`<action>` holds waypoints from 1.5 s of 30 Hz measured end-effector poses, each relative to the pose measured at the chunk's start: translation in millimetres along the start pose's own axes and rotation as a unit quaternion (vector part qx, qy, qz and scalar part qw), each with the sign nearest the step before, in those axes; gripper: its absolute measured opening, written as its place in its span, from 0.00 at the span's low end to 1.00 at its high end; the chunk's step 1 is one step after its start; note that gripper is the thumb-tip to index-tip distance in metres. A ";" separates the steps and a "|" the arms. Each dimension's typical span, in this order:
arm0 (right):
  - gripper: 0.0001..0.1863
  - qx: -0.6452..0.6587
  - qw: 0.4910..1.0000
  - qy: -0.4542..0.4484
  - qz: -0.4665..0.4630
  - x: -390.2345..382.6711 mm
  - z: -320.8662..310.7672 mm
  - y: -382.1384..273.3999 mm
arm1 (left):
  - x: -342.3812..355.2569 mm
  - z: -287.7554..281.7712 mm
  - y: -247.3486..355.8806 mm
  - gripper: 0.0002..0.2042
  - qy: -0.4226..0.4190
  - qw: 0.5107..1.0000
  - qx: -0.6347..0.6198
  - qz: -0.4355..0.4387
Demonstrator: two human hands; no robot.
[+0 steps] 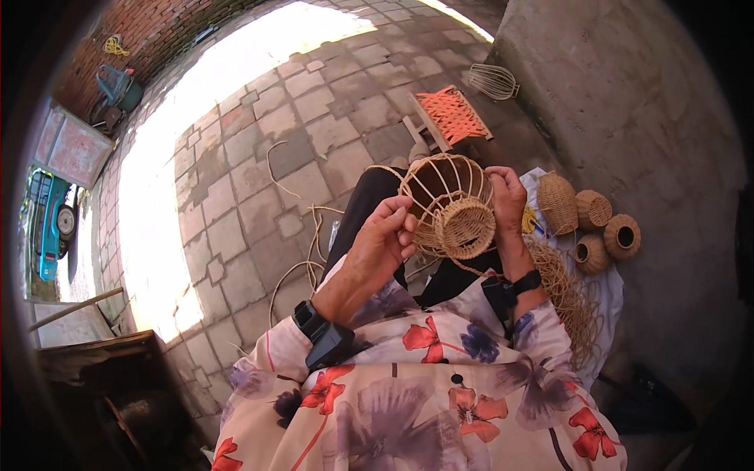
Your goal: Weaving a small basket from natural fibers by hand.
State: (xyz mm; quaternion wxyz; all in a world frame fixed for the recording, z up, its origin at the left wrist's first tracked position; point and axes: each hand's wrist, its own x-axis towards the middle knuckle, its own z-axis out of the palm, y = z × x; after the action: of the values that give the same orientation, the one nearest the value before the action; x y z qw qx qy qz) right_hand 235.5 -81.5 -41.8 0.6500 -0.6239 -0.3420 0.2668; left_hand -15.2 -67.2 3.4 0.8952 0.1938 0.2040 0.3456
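A partly woven basket, with tan cord wound tightly round its narrow end and bare ribs above, lies tilted over my lap. My right hand is closed round the right side of its frame. At the left side, my left hand is pinched at the ribs, its fingertips on a tan cord that loops out beside the frame. Exactly how the cord passes through those fingers is partly hidden. More cord trails down to the paving on the left.
Several finished woven pots and a heap of loose cord lie on a white sheet to my right. Ahead are a low stool with orange webbing and a bare wire frame by the wall.
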 end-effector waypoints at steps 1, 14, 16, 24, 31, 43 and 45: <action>0.07 0.023 1.000 0.007 0.014 0.6 -0.1 -0.2 | -1.7 0.3 -0.4 0.07 -0.020 1.000 -0.003 -0.015; 0.06 0.089 0.994 0.013 0.061 1.6 -3.3 -2.9 | -8.9 1.4 -2.6 0.08 -0.030 0.999 0.002 -0.014; 0.06 0.085 0.994 0.011 0.061 1.9 -4.9 -1.8 | -9.0 2.6 -2.1 0.08 -0.029 0.999 0.003 -0.017; 0.07 0.074 0.995 0.008 0.066 1.0 -3.7 -5.3 | -9.7 3.1 -2.5 0.08 -0.017 1.000 0.001 -0.021; 0.07 0.072 0.994 0.031 0.073 2.4 -8.1 0.3 | -21.7 -42.3 51.1 0.08 0.034 0.998 -0.030 0.041; 0.08 0.053 0.994 0.067 0.068 -8.1 -3.6 6.4 | -110.6 -168.0 155.3 0.25 0.451 0.511 0.732 0.011; 0.08 0.021 0.996 0.071 0.055 -13.5 -1.0 4.4 | -72.0 -128.4 129.0 0.20 0.369 0.569 0.718 0.158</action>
State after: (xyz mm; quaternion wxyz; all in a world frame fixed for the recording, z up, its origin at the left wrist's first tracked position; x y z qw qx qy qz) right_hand 228.2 -92.3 -47.7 0.6702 -0.6453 -0.2545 0.2638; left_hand -197.7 -2.5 -25.1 0.2401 0.6577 0.6638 0.2630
